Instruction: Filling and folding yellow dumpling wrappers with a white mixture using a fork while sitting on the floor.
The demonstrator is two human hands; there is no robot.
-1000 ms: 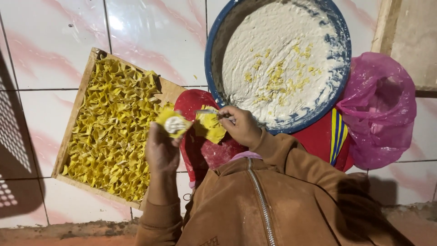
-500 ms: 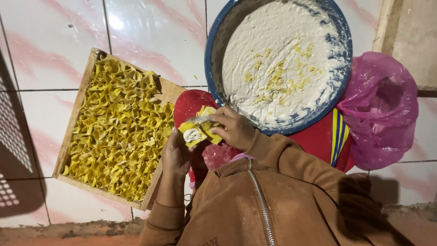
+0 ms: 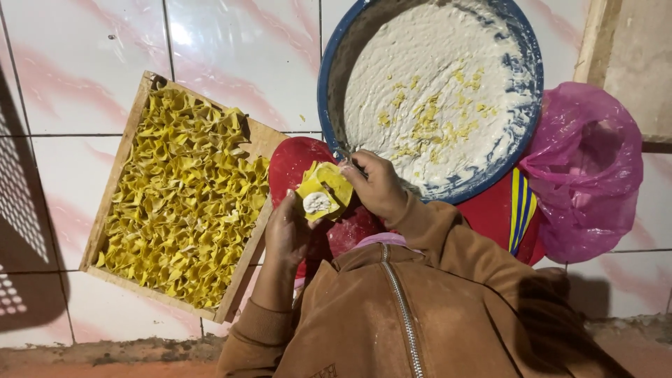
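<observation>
My left hand (image 3: 285, 231) cradles a yellow square wrapper (image 3: 323, 196) with a pale lump of filling on it. My right hand (image 3: 374, 185) pinches the wrapper's upper right edge, and a thin utensil seems to lie under its fingers. Both hands meet just below the rim of a big blue basin (image 3: 329, 77) of whitish paste flecked with yellow bits. To the left, a wooden tray (image 3: 262, 143) is packed with several folded yellow dumplings (image 3: 182, 203).
A red bowl (image 3: 294, 157) sits under my hands. A pink plastic bag (image 3: 584, 171) lies right of the basin, beside a red cloth with blue and yellow stripes (image 3: 518, 210). White tiles with pink streaks cover the floor; a wooden board (image 3: 633, 63) is at the upper right.
My hands were apart, each with a yellow wrapper; they have come together below the basin, now working a single wrapper with filling showing on it.
</observation>
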